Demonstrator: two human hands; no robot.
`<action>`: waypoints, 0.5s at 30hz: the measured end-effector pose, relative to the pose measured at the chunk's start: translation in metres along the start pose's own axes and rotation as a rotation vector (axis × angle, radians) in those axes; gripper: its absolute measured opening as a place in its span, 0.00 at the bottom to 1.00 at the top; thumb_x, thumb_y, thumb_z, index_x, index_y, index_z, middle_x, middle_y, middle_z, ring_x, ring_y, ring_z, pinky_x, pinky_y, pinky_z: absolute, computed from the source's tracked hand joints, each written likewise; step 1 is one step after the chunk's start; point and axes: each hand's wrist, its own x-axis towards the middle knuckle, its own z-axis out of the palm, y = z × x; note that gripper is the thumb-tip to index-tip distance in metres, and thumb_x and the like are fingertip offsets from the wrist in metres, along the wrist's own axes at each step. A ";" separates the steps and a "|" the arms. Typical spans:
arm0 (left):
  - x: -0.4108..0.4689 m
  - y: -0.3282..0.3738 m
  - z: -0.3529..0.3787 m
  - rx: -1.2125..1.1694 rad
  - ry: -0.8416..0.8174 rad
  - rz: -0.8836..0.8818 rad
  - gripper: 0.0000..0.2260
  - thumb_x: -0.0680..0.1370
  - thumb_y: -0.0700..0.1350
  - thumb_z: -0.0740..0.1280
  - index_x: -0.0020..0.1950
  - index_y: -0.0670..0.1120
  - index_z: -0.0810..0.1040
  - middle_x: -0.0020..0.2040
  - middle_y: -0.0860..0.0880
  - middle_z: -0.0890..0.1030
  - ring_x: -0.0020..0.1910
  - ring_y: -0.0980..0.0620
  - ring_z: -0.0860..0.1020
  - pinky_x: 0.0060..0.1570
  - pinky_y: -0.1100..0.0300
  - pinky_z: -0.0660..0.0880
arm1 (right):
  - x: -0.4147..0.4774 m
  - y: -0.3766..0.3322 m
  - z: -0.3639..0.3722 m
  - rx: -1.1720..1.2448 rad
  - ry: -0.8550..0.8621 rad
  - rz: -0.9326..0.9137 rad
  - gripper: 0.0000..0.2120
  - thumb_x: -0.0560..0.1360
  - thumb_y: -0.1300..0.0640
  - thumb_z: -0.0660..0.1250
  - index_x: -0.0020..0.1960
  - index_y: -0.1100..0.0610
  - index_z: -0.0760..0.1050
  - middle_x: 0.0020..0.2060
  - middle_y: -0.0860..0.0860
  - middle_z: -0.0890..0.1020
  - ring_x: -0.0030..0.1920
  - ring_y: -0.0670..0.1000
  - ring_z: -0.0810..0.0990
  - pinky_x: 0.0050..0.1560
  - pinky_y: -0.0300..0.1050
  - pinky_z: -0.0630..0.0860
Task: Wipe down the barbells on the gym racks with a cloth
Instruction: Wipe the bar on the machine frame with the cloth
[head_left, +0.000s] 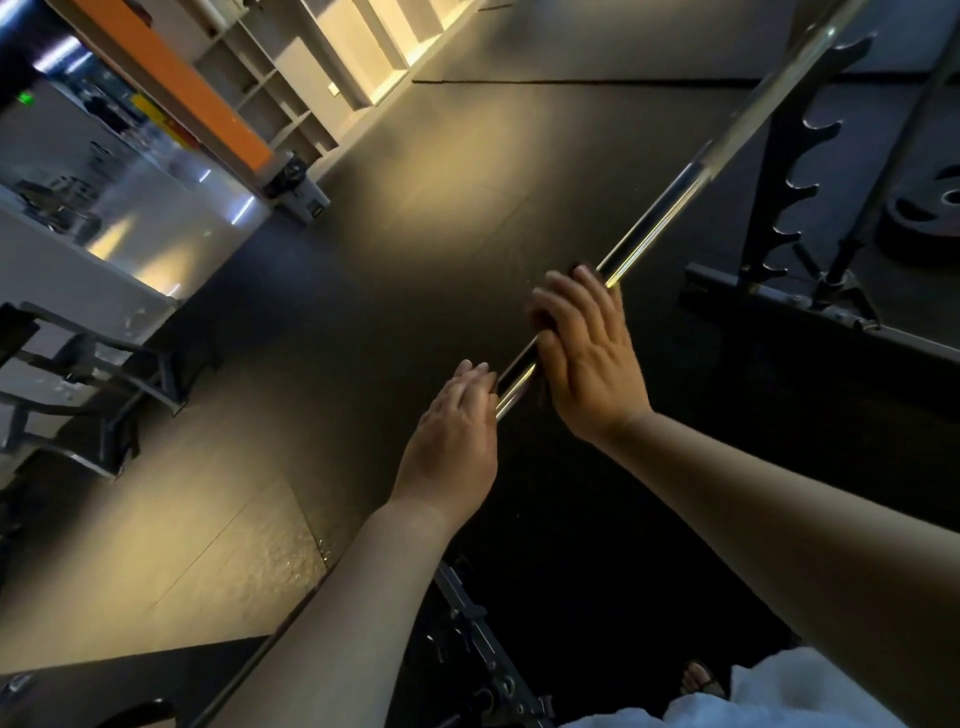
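- At far left we see a mirrored wall and pale open shelves (311, 78), with a grey metal equipment frame (78, 374) below them. All of it stands well away from the work.
- A dark rubber floor (363, 234) fills the middle of the tilted view.
- The left hand (452, 431) reaches up from the bottom centre. Its fingers are straight and close together, and their tips rest against the bar without gripping it.
- The barbell (649, 228) is a shiny steel bar. Its long axis runs on a diagonal from near us at lower left to far away at upper right, and it passes under both hands.
- Just beyond the left hand, the right hand (589, 343) lies across the bar, farther along it. Its fingers are nearly straight as they press down. We cannot see the thumb.
- A dark cloth (543, 397) is trapped between that palm and the bar, and only its edges show.
- We judge that the next stroke follows the bar's axis. A long bare stretch lies up and to the right of the right hand, which is the nearer hand to it.
- To the right stands a black rack upright (789, 171) with a row of hooks, and a weight plate (930, 208) sits at the right edge.
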 end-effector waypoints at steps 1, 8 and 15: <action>0.001 0.002 0.001 -0.001 -0.003 -0.004 0.23 0.83 0.50 0.49 0.78 0.48 0.64 0.79 0.50 0.64 0.80 0.57 0.55 0.78 0.54 0.60 | 0.005 0.000 0.000 0.048 0.053 0.078 0.22 0.87 0.49 0.50 0.77 0.55 0.68 0.79 0.53 0.65 0.83 0.53 0.50 0.82 0.58 0.43; 0.008 0.006 -0.001 -0.003 -0.021 -0.007 0.20 0.86 0.48 0.52 0.79 0.48 0.63 0.80 0.50 0.63 0.80 0.58 0.55 0.77 0.57 0.61 | -0.025 -0.023 0.022 0.226 0.003 0.194 0.24 0.87 0.49 0.52 0.82 0.54 0.58 0.83 0.49 0.51 0.82 0.48 0.37 0.82 0.57 0.41; 0.021 0.009 0.002 -0.008 -0.044 0.037 0.21 0.86 0.47 0.53 0.79 0.48 0.62 0.81 0.51 0.61 0.77 0.64 0.49 0.77 0.59 0.58 | 0.023 -0.010 0.005 0.420 0.179 0.420 0.26 0.88 0.48 0.50 0.84 0.51 0.49 0.83 0.45 0.43 0.81 0.42 0.34 0.81 0.50 0.39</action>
